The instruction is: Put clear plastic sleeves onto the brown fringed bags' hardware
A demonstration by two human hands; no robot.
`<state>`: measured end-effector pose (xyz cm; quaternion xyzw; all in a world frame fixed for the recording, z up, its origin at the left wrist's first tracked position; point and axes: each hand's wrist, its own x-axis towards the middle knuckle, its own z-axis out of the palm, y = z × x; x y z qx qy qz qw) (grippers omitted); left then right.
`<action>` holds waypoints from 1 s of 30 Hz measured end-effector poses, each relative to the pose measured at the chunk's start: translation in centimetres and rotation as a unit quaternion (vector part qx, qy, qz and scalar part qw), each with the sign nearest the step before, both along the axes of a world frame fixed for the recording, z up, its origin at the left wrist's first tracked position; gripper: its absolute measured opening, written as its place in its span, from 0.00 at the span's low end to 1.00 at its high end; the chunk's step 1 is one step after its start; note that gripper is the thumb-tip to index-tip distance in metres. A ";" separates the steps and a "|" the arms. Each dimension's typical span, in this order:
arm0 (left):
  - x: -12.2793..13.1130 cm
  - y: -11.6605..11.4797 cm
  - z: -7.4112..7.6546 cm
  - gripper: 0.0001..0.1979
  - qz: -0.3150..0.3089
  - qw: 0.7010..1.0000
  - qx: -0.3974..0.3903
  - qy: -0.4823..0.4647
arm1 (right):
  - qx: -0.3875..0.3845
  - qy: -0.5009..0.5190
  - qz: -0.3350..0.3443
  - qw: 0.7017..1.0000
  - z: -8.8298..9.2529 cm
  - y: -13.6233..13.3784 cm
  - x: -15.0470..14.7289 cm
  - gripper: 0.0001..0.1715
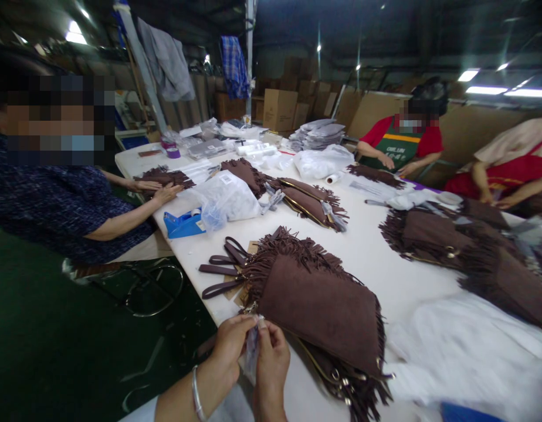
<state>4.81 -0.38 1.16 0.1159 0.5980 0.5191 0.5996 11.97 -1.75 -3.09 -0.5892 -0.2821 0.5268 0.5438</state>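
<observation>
My left hand (229,346), with a silver bangle at the wrist, and my right hand (271,354) meet at the near table edge. Both have thumb and fingers pinched on a clear plastic wrapper (250,347) that hangs down between them. What lies inside the wrapper I cannot make out. Just beyond my fingers is a stack of dark brown fringed bags (319,305) with gold zippers and metal rings. Several brown wrist straps (220,269) stick out from its left side, over tan paper tags.
A blue tape dispenser (183,224) stands by the left table edge, beside a white plastic bag (229,196). More fringed bags (433,234) lie at the right, near white wrapping (473,351). Co-workers handle bags on the left and far right. Cardboard boxes (280,110) stand behind.
</observation>
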 end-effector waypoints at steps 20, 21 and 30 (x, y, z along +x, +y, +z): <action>-1.4 0.7 -0.2 0.09 -0.099 0.994 -0.024 -0.042 | 0.032 -0.087 0.043 0.995 1.0 -1.5 0.7 0.20; -1.3 0.6 -0.2 0.10 -0.090 0.995 -0.018 -0.040 | 0.046 -0.132 0.058 0.988 1.4 -1.9 0.7 0.20; -1.0 0.0 0.8 0.12 -0.080 0.995 -0.029 -0.051 | 0.129 -0.355 0.076 0.923 1.0 -2.7 1.2 0.17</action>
